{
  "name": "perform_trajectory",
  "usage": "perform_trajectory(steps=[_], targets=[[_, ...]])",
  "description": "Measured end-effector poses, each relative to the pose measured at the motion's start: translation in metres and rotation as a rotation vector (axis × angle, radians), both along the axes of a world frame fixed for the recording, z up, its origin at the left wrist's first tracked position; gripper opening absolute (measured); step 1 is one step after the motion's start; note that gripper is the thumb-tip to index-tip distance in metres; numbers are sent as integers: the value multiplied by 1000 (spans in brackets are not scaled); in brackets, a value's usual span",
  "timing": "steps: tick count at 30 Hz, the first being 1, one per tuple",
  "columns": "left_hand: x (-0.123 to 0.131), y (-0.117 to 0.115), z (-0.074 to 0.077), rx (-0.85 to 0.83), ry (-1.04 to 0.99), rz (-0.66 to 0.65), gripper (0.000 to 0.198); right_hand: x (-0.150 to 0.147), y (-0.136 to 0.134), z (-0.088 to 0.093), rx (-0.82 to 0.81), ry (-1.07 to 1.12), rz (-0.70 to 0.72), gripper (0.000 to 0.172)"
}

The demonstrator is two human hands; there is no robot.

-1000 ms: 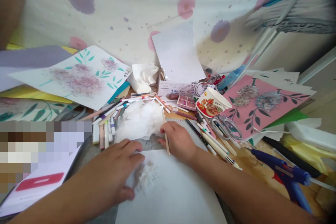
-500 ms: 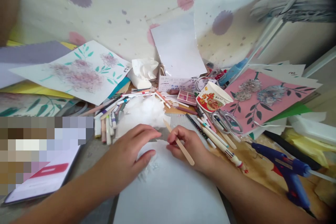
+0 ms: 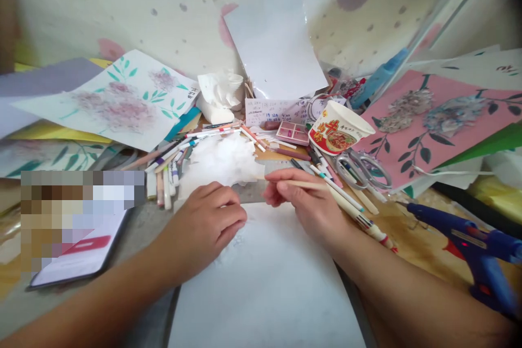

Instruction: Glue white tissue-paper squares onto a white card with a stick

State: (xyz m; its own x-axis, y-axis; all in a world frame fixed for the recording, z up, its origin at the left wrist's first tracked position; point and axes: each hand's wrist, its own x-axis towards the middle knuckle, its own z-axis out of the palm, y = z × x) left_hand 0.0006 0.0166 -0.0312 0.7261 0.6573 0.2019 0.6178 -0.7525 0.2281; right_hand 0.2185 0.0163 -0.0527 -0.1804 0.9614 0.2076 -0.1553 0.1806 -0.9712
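Observation:
My left hand is closed, thumb and fingers pressed together over the upper left of a white sheet of paper. Whatever may be between its fingertips is hidden. Beside the thumb, a faint bluish textured patch shows on the sheet. Above the sheet's upper right edge, my right hand pinches a flat wooden craft stick. The stick's tip points left, towards a torn-edged white sheet lying behind both hands.
Markers and pencils surround the torn sheet. Scissors, a paper noodle cup and a blue glue gun stand right. A phone lies left. Floral pictures on white and pink paper flank the area.
My left hand's fingers have closed together from apart. My right hand has turned, so the stick now lies nearly level instead of slanting down. The view has shifted slightly.

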Motion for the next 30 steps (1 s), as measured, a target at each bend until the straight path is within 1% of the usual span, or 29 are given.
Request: perform_trajectory(steps=[2,4,6,9,15,21,26,30], targets=[[0,-2,1,-32,17,-12,23,-4,1,-6,-78,77,-50,28],[0,-4,1,-59,0,-27,22,-9,2,-12,-141,85,-96,36],[1,-5,0,-72,-23,-36,21,-13,3,-16,-193,102,-122,38],[2,-5,-2,-70,-30,-41,20,-16,3,-18,-231,140,-109,37],[0,-4,-6,-55,14,-21,20,-15,2,-17,-211,142,-52,34],[-2,-4,-6,-59,79,-13,20,-15,1,-14,-161,17,35,33],[-2,-3,-7,-55,119,1,20,-15,0,-12,-118,-108,75,34],[-1,-2,-7,-66,139,6,20,-15,0,-10,-102,-162,107,34]])
